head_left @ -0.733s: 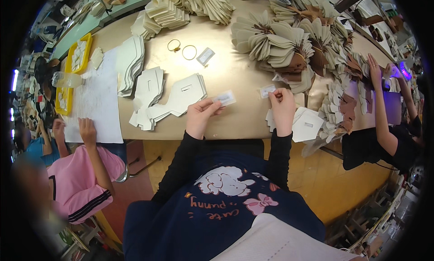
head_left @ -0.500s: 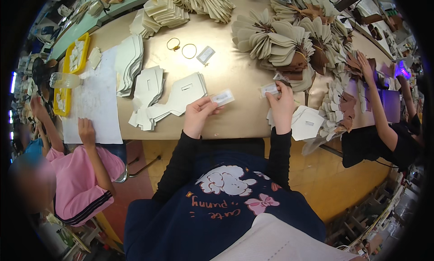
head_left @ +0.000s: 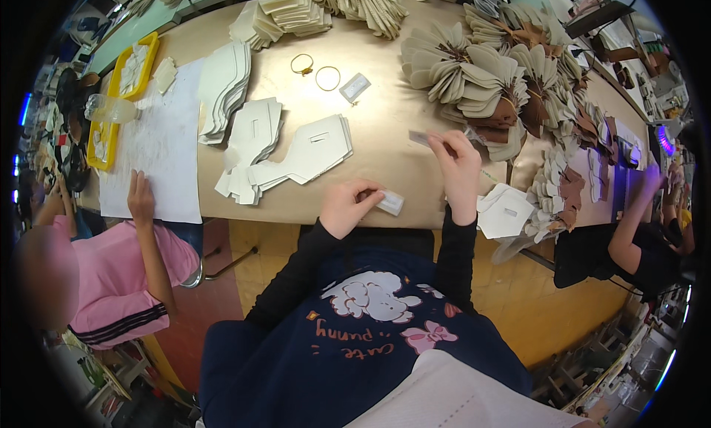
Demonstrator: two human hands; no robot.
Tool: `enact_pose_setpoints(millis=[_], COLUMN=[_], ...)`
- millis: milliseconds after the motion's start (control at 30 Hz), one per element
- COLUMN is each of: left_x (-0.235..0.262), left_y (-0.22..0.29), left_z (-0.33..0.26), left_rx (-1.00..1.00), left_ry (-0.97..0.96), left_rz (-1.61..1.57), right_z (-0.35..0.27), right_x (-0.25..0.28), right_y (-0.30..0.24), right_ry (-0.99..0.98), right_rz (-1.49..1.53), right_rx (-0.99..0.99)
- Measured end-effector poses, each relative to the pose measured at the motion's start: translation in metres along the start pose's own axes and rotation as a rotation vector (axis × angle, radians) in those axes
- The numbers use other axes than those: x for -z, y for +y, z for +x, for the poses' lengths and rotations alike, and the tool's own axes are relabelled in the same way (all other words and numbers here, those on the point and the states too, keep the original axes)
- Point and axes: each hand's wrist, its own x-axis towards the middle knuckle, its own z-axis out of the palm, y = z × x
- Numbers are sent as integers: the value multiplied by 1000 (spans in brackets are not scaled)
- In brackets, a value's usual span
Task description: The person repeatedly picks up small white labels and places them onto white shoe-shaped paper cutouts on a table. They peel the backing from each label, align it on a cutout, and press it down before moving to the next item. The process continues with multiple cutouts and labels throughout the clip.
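Near the table's front edge, my left hand [head_left: 349,208] pinches a small white rectangular label [head_left: 391,202] with a grey patch in its middle, low over the tabletop. My right hand [head_left: 457,165] is raised to the right of it, with thumb and fingertips closed on another small label [head_left: 419,137], seen almost edge-on as a thin greyish strip. A similar grey label [head_left: 355,89] lies farther back beside two yellow rubber bands [head_left: 327,78]. Just left of my hands are stacked off-white cut pieces [head_left: 320,148] with a slot in them. One slotted piece [head_left: 506,210] lies by my right wrist.
Bundles of cream and brown cut pieces [head_left: 489,80] crowd the table's right side. More stacks [head_left: 226,87] stand left and at the back. Yellow trays [head_left: 152,54], a clear bottle [head_left: 111,109] and white paper [head_left: 174,143] are left. Co-workers sit on both sides.
My left hand has come down and right with its label. My right hand has turned its label edge-on and holds it slightly farther left. The view has shifted; the right co-worker's arm has drawn back.
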Motion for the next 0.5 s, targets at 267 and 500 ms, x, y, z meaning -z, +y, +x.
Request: enact_pose_setpoints(millis=[267,500], left_x=[7,21], left_y=[9,5], left_z=[-2,10], left_rx=[-47,-149], left_ry=[141,287], left_rz=[-266,-9], right_z=[18,-33], right_x=[-42,-21], right_y=[-11,11], right_ry=[-120,-572], right_rz=[52,22], right_rx=[112,-245])
